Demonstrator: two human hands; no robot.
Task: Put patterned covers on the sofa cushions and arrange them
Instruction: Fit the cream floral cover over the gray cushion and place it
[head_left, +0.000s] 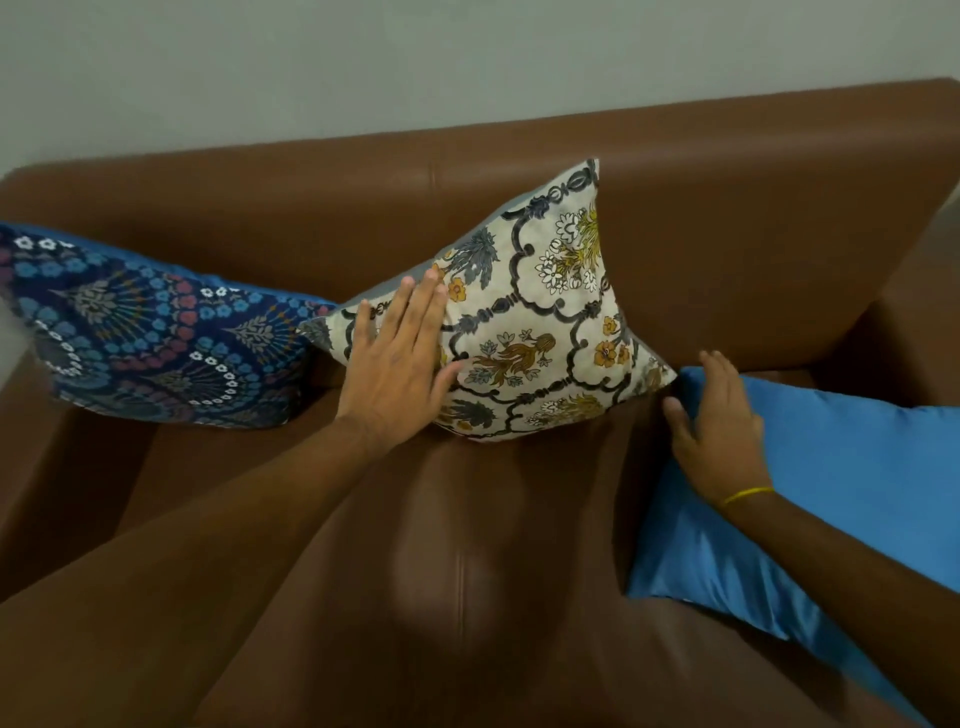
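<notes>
A cream cushion (535, 317) with a grey and yellow floral cover leans on one corner against the brown sofa's backrest (727, 208). My left hand (400, 358) lies flat and open on its left side. A dark blue patterned cushion (150, 332) leans at the left, its corner touching the cream one. A plain bright blue cushion (841, 499) lies on the seat at the right. My right hand (717, 426) rests on its upper left corner, fingers spread, close to the cream cushion's right corner.
The sofa seat (441, 571) stretches toward me in front of the cushions. An armrest (909, 338) rises at the right, another at the left edge. A pale wall (415, 62) stands behind the backrest.
</notes>
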